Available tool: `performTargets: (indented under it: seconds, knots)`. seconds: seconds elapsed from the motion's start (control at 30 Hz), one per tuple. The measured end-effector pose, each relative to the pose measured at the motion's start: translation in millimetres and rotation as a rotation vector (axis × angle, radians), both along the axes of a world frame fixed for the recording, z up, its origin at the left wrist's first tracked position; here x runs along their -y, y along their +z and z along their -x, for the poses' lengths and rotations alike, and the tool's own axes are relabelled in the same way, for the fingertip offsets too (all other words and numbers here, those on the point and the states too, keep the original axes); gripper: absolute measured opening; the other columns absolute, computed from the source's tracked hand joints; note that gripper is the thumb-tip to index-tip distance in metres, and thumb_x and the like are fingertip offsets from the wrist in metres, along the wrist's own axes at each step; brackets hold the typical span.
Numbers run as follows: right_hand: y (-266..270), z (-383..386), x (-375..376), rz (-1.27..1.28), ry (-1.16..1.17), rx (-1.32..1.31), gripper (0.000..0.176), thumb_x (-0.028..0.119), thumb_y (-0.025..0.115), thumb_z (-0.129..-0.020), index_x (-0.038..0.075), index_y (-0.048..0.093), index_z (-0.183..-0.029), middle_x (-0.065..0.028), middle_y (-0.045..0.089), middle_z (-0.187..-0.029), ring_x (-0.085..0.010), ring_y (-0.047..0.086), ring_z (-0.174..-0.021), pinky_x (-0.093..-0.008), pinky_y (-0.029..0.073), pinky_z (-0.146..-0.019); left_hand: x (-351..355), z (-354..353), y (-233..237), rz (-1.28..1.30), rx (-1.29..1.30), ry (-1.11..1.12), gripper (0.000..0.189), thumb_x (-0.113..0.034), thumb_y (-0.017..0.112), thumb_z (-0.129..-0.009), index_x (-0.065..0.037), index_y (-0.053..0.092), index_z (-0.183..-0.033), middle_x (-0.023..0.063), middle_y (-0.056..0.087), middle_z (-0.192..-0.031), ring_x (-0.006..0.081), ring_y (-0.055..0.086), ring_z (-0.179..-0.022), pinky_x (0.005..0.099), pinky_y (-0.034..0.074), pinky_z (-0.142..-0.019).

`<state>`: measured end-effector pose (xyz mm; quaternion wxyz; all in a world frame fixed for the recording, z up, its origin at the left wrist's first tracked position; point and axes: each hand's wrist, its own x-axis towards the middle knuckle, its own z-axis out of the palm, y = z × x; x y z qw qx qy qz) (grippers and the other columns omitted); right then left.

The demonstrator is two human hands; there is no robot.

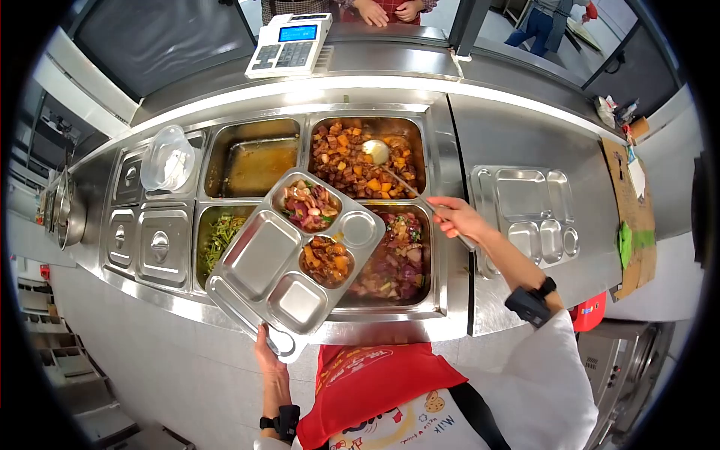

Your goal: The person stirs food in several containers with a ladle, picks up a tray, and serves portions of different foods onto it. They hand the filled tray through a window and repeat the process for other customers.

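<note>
**A:** So which bit of the serving was this?

**B:** Looked like mid-scoop to me. The right hand [459,219] was closed around the end of the handle, and the ladle [376,151] had its bowl sitting on top of the brown stew [341,166] in the far right pan. Couldn't tell if it was loaded. The left hand [266,352] was clamped on the near corner of the steel tray [262,255], holding it tilted in the air over the front pans, not resting on the desk [517,135].

**A:** What was on the tray?

**B:** Two compartments were filled: a red-onion mix [309,204] in the far one and a stew portion [326,259] right beside it. The big sections and the small round section [358,229] were bare.

**A:** And what did the next move need?

**B:** My guess: dip properly, lift the ladle level, and carry it to a bare section without dripping into the red-onion pan [397,262] in between. The tray wanted levelling too, being gripped by just one corner. The green beans [220,236] sat under its left edge, and neither hand was near them.
</note>
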<state>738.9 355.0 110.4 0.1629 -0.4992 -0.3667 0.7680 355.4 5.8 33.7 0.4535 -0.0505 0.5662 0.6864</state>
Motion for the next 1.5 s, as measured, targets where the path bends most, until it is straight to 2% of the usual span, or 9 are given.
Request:
performTargets:
  seconds: [0.4, 0.6, 0.77, 0.87, 1.1, 1.27, 1.3, 1.37, 1.5]
  knots:
    - [62, -37, 43, -0.064, -0.138, -0.103, 0.037, 0.009, 0.045, -0.095, 0.011, 0.046, -0.132, -0.0013, 0.049, -0.077, -0.0043, 0.034, -0.052, -0.0177, 0.025, -0.04, -69, -10, 10, -0.034, 0.063, -0.012, 0.031, -0.026, 0.056, -0.09, -0.001, 0.057, -0.109, 0.0055, 0.062, -0.103, 0.0183, 0.061, -0.093, 0.0319, 0.05, -0.083]
    - [103, -30, 90, -0.022, 0.074, -0.025, 0.04, 0.007, 0.046, -0.094, 0.018, 0.048, -0.132, 0.0006, 0.049, -0.077, -0.0041, 0.034, -0.051, -0.0174, 0.025, -0.039, -105, -6, -17, -0.106, 0.151, 0.006, 0.026, -0.026, 0.058, -0.09, -0.003, 0.06, -0.102, 0.0043, 0.064, -0.094, 0.0174, 0.062, -0.086, 0.031, 0.051, -0.078]
    - [64, -21, 120, -0.435, 0.308, 0.12, 0.048, 0.0, 0.046, -0.091, 0.017, 0.044, -0.137, 0.0027, 0.045, -0.072, -0.0052, 0.036, -0.056, -0.0191, 0.033, -0.048, -93, 0, -27, -0.172, 0.129, 0.042, 0.028, -0.028, 0.059, -0.089, -0.004, 0.06, -0.102, 0.004, 0.064, -0.093, 0.0172, 0.062, -0.084, 0.0303, 0.052, -0.077]
    - [36, -22, 121, -0.798, 0.388, 0.171, 0.05, -0.002, 0.046, -0.09, 0.015, 0.045, -0.136, 0.0035, 0.043, -0.066, -0.0051, 0.036, -0.056, -0.0193, 0.031, -0.05, -70, 8, -18, -0.147, 0.152, 0.062, 0.029, -0.028, 0.059, -0.089, -0.003, 0.06, -0.105, 0.0055, 0.064, -0.095, 0.018, 0.063, -0.083, 0.0304, 0.052, -0.077]
    - [73, 51, 134, -0.273, 0.31, -0.008, 0.05, -0.003, 0.043, -0.092, 0.016, 0.043, -0.137, 0.0005, 0.047, -0.076, -0.0052, 0.037, -0.053, -0.0197, 0.029, -0.045, 28, 31, 7, 0.035, 0.088, 0.21, 0.036, -0.023, 0.059, -0.088, -0.001, 0.054, -0.116, 0.0061, 0.06, -0.11, 0.0192, 0.059, -0.098, 0.0317, 0.048, -0.086]
    - [64, 146, 126, -0.444, 0.451, 0.093, 0.043, 0.004, 0.045, -0.093, 0.013, 0.045, -0.135, 0.0011, 0.049, -0.072, -0.0059, 0.042, -0.049, -0.022, 0.035, -0.043, 160, 56, -13, 0.06, 0.099, 0.263, 0.038, -0.021, 0.058, -0.088, 0.001, 0.052, -0.118, 0.0078, 0.059, -0.11, 0.0187, 0.056, -0.103, 0.0313, 0.046, -0.089]
    - [50, 168, 129, -0.561, 0.53, 0.162, 0.043, 0.004, 0.047, -0.091, 0.012, 0.047, -0.134, -0.0016, 0.05, -0.07, -0.0065, 0.044, -0.052, -0.0242, 0.037, -0.045, 185, 59, -8, 0.121, 0.063, 0.302, 0.038, -0.021, 0.058, -0.088, 0.001, 0.052, -0.118, 0.0078, 0.059, -0.11, 0.0185, 0.056, -0.103, 0.0313, 0.046, -0.089]
    - [13, 216, 140, -1.26, 0.721, 0.253, 0.043, 0.003, 0.05, -0.085, 0.009, 0.051, -0.128, -0.0164, 0.058, -0.077, -0.0304, 0.058, -0.061, -0.0389, 0.047, -0.057, 234, 64, -8, 0.193, 0.067, 0.369, 0.041, -0.023, 0.057, -0.088, 0.004, 0.051, -0.119, 0.008, 0.058, -0.112, 0.0193, 0.056, -0.103, 0.032, 0.046, -0.089]
    - [-53, 303, 173, -1.437, 0.852, 0.634, 0.05, 0.004, 0.051, -0.08, 0.006, 0.046, -0.13, -0.0213, 0.06, -0.091, -0.0382, 0.061, -0.071, -0.0444, 0.051, -0.063, 298, 74, -5, 0.177, 0.065, 0.431, 0.037, -0.023, 0.057, -0.088, 0.003, 0.053, -0.115, 0.0091, 0.058, -0.11, 0.0193, 0.058, -0.099, 0.0326, 0.05, -0.082]
